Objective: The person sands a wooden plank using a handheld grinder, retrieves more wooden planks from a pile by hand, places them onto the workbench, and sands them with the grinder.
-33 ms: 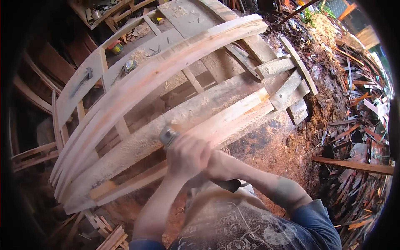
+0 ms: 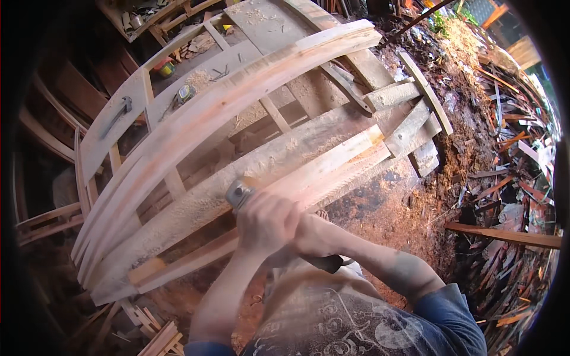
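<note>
My left hand is closed over a power tool with a silver head. Just right of it, my right hand is closed on the tool's dark body. The tool sits at a pale narrow timber, amid haze; where it touches is hidden. Behind that lies a long board dusted with shavings. Farther back, long curved pale strips cross a wooden slatted frame.
A hammer, a tape measure and a dark curved piece lie on the frame. Scrap wood covers the ground at right, with a long plank. More curved wooden parts stand at left.
</note>
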`<state>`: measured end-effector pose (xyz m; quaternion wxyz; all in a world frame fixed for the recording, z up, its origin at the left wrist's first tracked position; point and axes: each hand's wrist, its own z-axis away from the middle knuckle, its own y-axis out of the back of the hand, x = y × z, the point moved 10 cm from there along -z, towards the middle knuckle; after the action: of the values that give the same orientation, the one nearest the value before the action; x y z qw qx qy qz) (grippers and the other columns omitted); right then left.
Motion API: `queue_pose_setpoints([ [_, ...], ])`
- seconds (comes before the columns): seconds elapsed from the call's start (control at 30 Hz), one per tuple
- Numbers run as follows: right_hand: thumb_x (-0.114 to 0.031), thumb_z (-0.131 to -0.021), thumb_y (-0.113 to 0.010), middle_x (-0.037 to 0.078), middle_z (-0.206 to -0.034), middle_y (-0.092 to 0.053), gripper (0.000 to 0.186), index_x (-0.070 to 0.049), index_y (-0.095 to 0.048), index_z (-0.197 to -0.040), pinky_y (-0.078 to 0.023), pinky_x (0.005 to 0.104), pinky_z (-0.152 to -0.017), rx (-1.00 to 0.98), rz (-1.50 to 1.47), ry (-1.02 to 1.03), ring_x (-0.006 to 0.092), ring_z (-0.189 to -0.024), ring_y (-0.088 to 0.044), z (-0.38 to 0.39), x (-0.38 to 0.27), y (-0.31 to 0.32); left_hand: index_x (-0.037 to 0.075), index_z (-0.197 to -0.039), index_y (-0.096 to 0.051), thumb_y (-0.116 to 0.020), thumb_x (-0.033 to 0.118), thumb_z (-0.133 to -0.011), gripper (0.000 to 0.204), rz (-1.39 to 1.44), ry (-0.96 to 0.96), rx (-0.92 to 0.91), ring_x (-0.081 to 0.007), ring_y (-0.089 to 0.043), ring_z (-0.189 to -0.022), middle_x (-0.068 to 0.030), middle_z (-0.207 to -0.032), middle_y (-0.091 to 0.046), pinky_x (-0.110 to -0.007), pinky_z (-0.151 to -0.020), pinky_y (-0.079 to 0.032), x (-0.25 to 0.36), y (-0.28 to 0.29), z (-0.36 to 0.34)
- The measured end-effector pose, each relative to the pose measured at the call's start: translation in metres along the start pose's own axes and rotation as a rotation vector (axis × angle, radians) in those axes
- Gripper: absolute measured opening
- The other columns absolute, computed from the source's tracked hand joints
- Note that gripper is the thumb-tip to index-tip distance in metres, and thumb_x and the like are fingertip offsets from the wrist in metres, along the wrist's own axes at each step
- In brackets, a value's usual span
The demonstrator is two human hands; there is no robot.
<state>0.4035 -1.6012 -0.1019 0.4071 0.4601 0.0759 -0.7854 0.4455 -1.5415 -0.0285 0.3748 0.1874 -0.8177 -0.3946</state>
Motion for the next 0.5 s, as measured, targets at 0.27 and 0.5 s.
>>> queue_pose_setpoints([
  [0.27, -0.012, -0.081, -0.078, 0.007, -0.084, -0.071, 0.021, 0.002, -0.071, -0.095, -0.056, 0.0323, -0.067, 0.445, -0.412, -0.043, 0.0165, -0.077, -0.068, 0.069, 0.086, 0.092, 0.009, -0.066, -0.066, -0.070, 0.019, -0.076, 0.014, 0.319, -0.264, 0.004, -0.0250, -0.066, -0.065, -0.0087, -0.065, -0.066, -0.038, -0.067, -0.054, 0.077, -0.098, -0.082],
  [0.5, -0.007, -0.080, -0.079, 0.007, -0.079, -0.069, 0.018, -0.001, -0.070, -0.094, -0.055, 0.0327, -0.061, 0.657, -0.572, -0.308, 0.0175, -0.066, -0.067, 0.136, 0.180, 0.160, 0.012, -0.063, -0.073, -0.068, 0.026, -0.077, 0.020, 0.299, -0.535, -0.080, -0.0282, -0.067, -0.062, -0.0117, -0.062, -0.067, -0.042, -0.064, -0.054, 0.161, -0.194, -0.155],
])
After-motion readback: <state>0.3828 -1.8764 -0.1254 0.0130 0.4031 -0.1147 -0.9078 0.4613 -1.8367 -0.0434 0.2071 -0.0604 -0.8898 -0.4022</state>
